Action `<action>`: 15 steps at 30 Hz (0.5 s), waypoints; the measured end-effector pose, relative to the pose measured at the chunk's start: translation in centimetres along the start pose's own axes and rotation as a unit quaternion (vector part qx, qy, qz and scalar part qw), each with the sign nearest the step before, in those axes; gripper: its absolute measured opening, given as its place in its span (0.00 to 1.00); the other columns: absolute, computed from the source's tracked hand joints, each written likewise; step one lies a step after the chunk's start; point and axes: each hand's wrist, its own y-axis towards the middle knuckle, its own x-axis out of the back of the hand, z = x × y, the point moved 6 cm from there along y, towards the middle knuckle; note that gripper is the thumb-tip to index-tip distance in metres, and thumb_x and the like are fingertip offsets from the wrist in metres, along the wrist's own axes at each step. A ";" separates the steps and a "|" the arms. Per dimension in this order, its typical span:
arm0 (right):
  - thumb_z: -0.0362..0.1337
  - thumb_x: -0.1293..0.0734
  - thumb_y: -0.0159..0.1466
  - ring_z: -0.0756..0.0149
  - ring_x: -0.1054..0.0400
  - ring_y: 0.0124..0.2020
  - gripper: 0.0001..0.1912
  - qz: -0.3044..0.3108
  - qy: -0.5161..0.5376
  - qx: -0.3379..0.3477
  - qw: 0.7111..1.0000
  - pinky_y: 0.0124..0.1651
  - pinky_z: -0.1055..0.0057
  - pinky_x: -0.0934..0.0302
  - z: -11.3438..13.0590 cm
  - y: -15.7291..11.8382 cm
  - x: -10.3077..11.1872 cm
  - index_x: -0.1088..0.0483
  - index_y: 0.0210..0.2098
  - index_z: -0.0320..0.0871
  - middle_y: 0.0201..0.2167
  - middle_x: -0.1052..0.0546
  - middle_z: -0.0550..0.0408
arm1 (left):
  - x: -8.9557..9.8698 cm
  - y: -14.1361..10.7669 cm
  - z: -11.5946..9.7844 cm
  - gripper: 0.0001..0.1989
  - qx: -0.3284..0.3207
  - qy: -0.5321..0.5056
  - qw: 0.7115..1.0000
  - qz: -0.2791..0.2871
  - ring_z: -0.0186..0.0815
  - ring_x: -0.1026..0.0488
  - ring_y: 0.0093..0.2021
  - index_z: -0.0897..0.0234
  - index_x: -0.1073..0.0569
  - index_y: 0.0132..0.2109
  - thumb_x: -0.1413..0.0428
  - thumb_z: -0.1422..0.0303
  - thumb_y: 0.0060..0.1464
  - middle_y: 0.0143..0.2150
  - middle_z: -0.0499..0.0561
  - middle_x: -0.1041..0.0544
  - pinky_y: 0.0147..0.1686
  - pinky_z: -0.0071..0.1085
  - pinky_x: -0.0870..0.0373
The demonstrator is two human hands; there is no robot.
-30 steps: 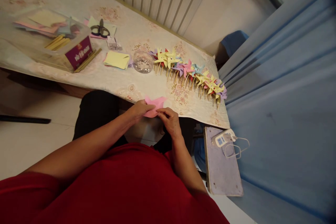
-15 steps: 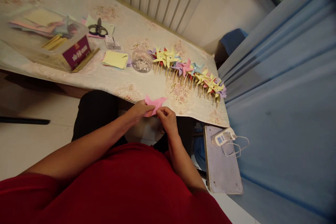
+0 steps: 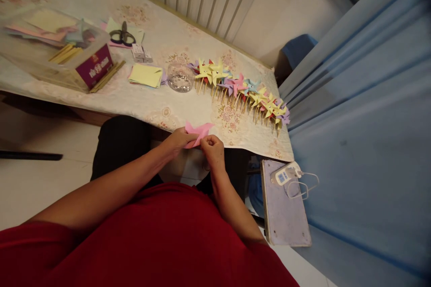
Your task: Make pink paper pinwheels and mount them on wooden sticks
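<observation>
A pink paper pinwheel point(image 3: 202, 130) is held over my lap, just off the table's front edge. My left hand point(image 3: 179, 140) grips its left side, with the thumb lying over the paper. At its lower right corner, the fingers of my right hand point(image 3: 213, 147) are closed in a pinch on the paper; whether a small pin is between them is too small to tell. Beyond, a row of finished paper pinwheels point(image 3: 238, 85) on sticks lies on the table. A clear round dish point(image 3: 181, 81) of small shiny pieces stands left of the row.
On the flowered tablecloth point(image 3: 198, 112) lie a stack of yellow paper point(image 3: 145, 76), small boxes point(image 3: 141, 54) and black-handled scissors point(image 3: 123, 36). A clear plastic bin point(image 3: 67, 69) of paper and sticks stands at left. At right, a stool point(image 3: 288, 219) bears a white corded device point(image 3: 285, 174).
The pink paper's lower part has turned slightly in my fingers. Both hands stay in nearly the same place, and the whole view has shifted a little.
</observation>
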 end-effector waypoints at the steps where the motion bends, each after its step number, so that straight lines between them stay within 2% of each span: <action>1: 0.39 0.34 0.53 0.73 0.46 0.16 0.07 -0.006 0.002 -0.003 1.000 0.20 0.74 0.54 0.0 0.0 0.0 0.36 0.22 0.46 0.14 0.36 0.66 | 0.0 0.1 0.0 0.06 -0.001 -0.004 1.000 0.005 0.27 0.37 0.22 0.66 0.26 0.25 0.38 0.69 0.37 0.21 0.44 0.28 0.23 0.24 0.44; 6: 0.38 0.35 0.52 0.74 0.45 0.15 0.06 -0.020 0.001 -0.013 1.000 0.20 0.75 0.54 -0.3 0.1 0.0 0.37 0.22 0.45 0.14 0.36 0.67 | -0.2 0.4 0.2 0.08 -0.003 -0.024 0.999 0.020 0.28 0.33 0.24 0.67 0.23 0.28 0.37 0.68 0.35 0.25 0.45 0.24 0.26 0.24 0.41; 15: 0.37 0.36 0.52 0.74 0.44 0.17 0.05 -0.038 -0.024 -0.007 0.999 0.22 0.75 0.50 -0.6 0.4 0.1 0.37 0.22 0.45 0.15 0.36 0.66 | -0.7 0.1 -0.4 0.02 0.034 -0.052 0.998 -0.001 0.27 0.35 0.22 0.66 0.25 0.23 0.40 0.76 0.36 0.21 0.44 0.26 0.24 0.24 0.42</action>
